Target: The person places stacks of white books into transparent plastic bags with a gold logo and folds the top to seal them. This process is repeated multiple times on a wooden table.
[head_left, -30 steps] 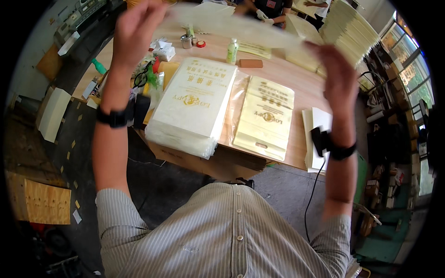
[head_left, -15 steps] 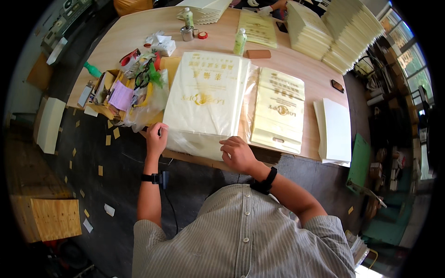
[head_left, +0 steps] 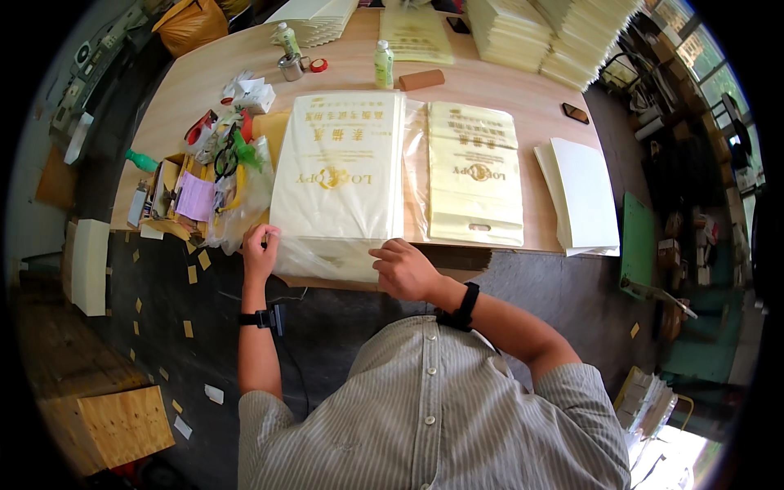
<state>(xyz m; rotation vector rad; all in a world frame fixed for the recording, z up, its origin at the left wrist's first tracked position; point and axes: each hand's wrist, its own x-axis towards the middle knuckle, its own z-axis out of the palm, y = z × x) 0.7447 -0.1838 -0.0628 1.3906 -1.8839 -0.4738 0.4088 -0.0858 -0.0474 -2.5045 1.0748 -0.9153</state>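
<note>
A clear plastic bag with gold print (head_left: 335,204) lies flat at the table's near edge, a stack of white paper inside it. The bag's loose end (head_left: 327,255) hangs toward me over the edge. My left hand (head_left: 260,251) is closed in a pinch at that end's left corner. At the right corner my right hand (head_left: 404,268) is closed with bent fingers on the film; its fingertips are partly hidden. To the right lies a pile of flat, pale yellow printed bags (head_left: 474,192) with a handle slot.
A cluttered box (head_left: 167,192) of tools and scraps stands left. White sheets (head_left: 580,196) overhang the right edge. Behind are a bottle (head_left: 383,65), a metal cup (head_left: 290,67), a brown block (head_left: 421,79), a phone (head_left: 575,113) and tall paper stacks (head_left: 510,37).
The view has shifted, so the table's things sit further left and higher in the picture. Both hands stay at the same corners of the bag.
</note>
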